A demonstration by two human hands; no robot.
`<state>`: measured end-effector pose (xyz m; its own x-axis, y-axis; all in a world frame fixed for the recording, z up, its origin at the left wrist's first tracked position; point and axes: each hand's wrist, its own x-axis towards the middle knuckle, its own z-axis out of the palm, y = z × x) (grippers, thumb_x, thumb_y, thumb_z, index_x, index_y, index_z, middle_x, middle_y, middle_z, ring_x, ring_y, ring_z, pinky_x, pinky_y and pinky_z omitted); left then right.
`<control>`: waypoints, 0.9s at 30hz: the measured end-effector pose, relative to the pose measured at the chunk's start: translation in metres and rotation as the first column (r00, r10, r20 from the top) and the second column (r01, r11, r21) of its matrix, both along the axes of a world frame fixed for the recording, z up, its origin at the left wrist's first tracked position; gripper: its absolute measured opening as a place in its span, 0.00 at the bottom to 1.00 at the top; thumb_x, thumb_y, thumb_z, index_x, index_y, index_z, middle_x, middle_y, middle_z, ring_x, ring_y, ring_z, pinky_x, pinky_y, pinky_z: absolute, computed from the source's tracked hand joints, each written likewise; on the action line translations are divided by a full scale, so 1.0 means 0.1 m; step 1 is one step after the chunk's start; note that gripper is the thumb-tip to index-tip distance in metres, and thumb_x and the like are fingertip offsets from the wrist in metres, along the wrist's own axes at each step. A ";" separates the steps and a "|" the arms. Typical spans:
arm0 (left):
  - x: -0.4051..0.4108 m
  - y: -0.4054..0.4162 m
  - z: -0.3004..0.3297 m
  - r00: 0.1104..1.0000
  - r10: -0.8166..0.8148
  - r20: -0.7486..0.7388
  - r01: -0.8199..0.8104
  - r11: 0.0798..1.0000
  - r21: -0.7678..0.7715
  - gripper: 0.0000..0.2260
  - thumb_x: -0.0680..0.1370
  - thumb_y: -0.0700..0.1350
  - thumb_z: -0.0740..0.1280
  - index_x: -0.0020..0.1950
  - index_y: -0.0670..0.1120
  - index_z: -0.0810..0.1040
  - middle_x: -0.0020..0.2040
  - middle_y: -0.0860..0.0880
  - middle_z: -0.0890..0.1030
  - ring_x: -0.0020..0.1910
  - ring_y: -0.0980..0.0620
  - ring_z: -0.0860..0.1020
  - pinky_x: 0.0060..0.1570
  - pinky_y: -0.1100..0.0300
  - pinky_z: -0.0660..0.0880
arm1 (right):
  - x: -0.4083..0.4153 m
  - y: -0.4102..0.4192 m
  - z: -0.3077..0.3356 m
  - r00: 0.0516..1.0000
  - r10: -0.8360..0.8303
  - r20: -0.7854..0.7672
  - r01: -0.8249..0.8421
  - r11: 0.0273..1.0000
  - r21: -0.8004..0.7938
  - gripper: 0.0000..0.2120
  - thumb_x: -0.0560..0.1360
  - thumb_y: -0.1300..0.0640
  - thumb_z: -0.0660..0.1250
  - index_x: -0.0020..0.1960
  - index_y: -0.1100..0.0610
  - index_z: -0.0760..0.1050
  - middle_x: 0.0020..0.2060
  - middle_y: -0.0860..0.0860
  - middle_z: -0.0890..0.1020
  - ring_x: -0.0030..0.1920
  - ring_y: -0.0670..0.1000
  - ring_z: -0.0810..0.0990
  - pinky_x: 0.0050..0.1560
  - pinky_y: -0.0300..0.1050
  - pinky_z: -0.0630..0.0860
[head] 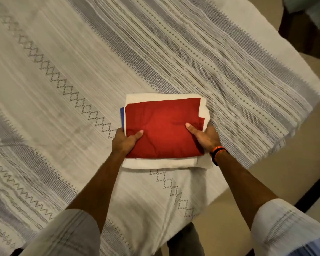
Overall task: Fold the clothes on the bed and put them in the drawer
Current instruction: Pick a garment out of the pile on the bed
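Note:
A stack of folded clothes lies on the bed near its front edge. A red folded garment (164, 124) is on top, a white folded garment (159, 163) sits beneath it, and a blue edge (122, 113) shows at the stack's left side. My left hand (125, 141) grips the stack's left side, thumb on the red cloth and fingers hidden underneath. My right hand (204, 135) grips the right side the same way, with an orange and black band on its wrist.
The bed carries a white bedspread (81, 71) with grey stripes and diamond patterns. The bed's corner (318, 89) is at the right, with beige floor (294, 163) beyond it. Dark furniture (303, 34) stands at the top right. No drawer is in view.

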<state>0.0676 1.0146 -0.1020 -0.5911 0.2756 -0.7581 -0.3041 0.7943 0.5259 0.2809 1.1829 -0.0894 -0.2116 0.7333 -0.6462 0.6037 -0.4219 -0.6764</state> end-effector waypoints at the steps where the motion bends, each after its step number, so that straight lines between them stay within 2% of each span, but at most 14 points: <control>1: 0.00 -0.02 -0.01 0.999 -0.038 -0.014 0.038 0.999 -0.033 0.37 0.65 0.61 0.77 0.68 0.44 0.72 0.61 0.45 0.80 0.58 0.43 0.79 0.61 0.47 0.75 | 0.01 0.00 0.00 1.000 0.000 0.018 0.000 1.000 -0.003 0.35 0.63 0.36 0.77 0.65 0.46 0.72 0.57 0.45 0.81 0.57 0.51 0.80 0.61 0.48 0.74; 4: -0.04 -0.05 -0.02 0.993 -0.119 -0.013 0.118 0.990 -0.072 0.42 0.60 0.68 0.73 0.68 0.46 0.73 0.61 0.46 0.80 0.57 0.44 0.79 0.60 0.46 0.76 | 0.02 -0.02 0.00 0.997 0.013 0.079 -0.013 1.000 0.004 0.32 0.68 0.41 0.76 0.67 0.50 0.71 0.59 0.48 0.81 0.57 0.52 0.79 0.59 0.46 0.73; 6: -0.06 -0.06 -0.01 0.991 -0.134 0.004 0.134 0.988 -0.078 0.43 0.58 0.68 0.73 0.67 0.47 0.74 0.60 0.46 0.81 0.55 0.45 0.80 0.59 0.46 0.77 | 0.04 -0.03 0.03 0.990 0.022 0.139 -0.025 1.000 0.018 0.33 0.69 0.41 0.75 0.68 0.53 0.70 0.61 0.50 0.80 0.59 0.55 0.79 0.62 0.48 0.73; 11: 0.00 -0.17 0.33 0.993 -0.111 0.030 0.113 0.991 -0.078 0.36 0.60 0.60 0.76 0.63 0.45 0.75 0.57 0.47 0.82 0.53 0.47 0.81 0.58 0.48 0.78 | 0.15 -0.14 0.34 0.972 0.089 0.218 -0.100 0.994 0.042 0.34 0.71 0.44 0.74 0.70 0.57 0.67 0.63 0.56 0.78 0.62 0.59 0.77 0.64 0.54 0.74; 14: 0.18 -0.25 0.72 0.997 -0.080 -0.002 0.080 0.996 -0.026 0.24 0.69 0.50 0.77 0.59 0.42 0.73 0.56 0.49 0.79 0.54 0.48 0.79 0.62 0.51 0.75 | 0.25 -0.28 0.64 0.971 0.125 0.204 -0.150 0.982 0.113 0.31 0.73 0.49 0.74 0.70 0.59 0.67 0.66 0.58 0.76 0.64 0.59 0.75 0.66 0.52 0.72; 16: 0.33 -0.36 0.94 0.999 -0.036 -0.027 0.037 0.999 0.022 0.28 0.71 0.48 0.77 0.66 0.41 0.71 0.59 0.46 0.79 0.57 0.46 0.78 0.64 0.49 0.74 | 0.32 -0.41 0.86 0.974 0.149 0.168 -0.176 0.972 0.157 0.29 0.73 0.52 0.74 0.69 0.60 0.68 0.66 0.58 0.76 0.65 0.58 0.75 0.64 0.50 0.72; 18: 0.49 -0.49 1.19 0.999 -0.002 -0.046 0.006 0.997 0.079 0.28 0.71 0.48 0.77 0.67 0.41 0.71 0.59 0.44 0.80 0.58 0.45 0.79 0.63 0.47 0.74 | 0.38 -0.55 1.10 0.978 0.177 0.115 -0.196 0.963 0.187 0.24 0.74 0.55 0.74 0.66 0.59 0.70 0.60 0.55 0.78 0.61 0.56 0.77 0.59 0.47 0.74; 22: 0.79 -0.85 1.59 0.996 0.063 -0.063 -0.053 0.988 0.144 0.26 0.73 0.47 0.76 0.67 0.41 0.72 0.59 0.44 0.78 0.57 0.45 0.78 0.62 0.47 0.75 | 0.46 -0.91 1.47 0.972 0.234 0.024 -0.233 0.944 0.235 0.14 0.73 0.58 0.74 0.55 0.54 0.74 0.46 0.48 0.79 0.45 0.46 0.78 0.53 0.41 0.77; 25: 0.95 -1.23 1.82 0.992 0.100 -0.075 -0.085 0.980 0.179 0.27 0.72 0.47 0.76 0.68 0.41 0.72 0.64 0.41 0.77 0.61 0.44 0.77 0.63 0.46 0.74 | 0.50 -1.22 1.66 0.961 0.278 -0.015 -0.264 0.929 0.259 0.13 0.73 0.59 0.74 0.55 0.55 0.76 0.46 0.47 0.81 0.41 0.40 0.77 0.42 0.26 0.70; 27: 1.05 -1.55 1.95 0.989 0.125 -0.074 -0.107 0.972 0.208 0.27 0.73 0.47 0.76 0.68 0.41 0.72 0.65 0.40 0.76 0.62 0.44 0.77 0.64 0.46 0.74 | 0.55 -1.48 1.76 0.951 0.307 -0.032 -0.286 0.915 0.284 0.12 0.73 0.58 0.74 0.55 0.55 0.76 0.46 0.46 0.81 0.41 0.39 0.77 0.40 0.25 0.68</control>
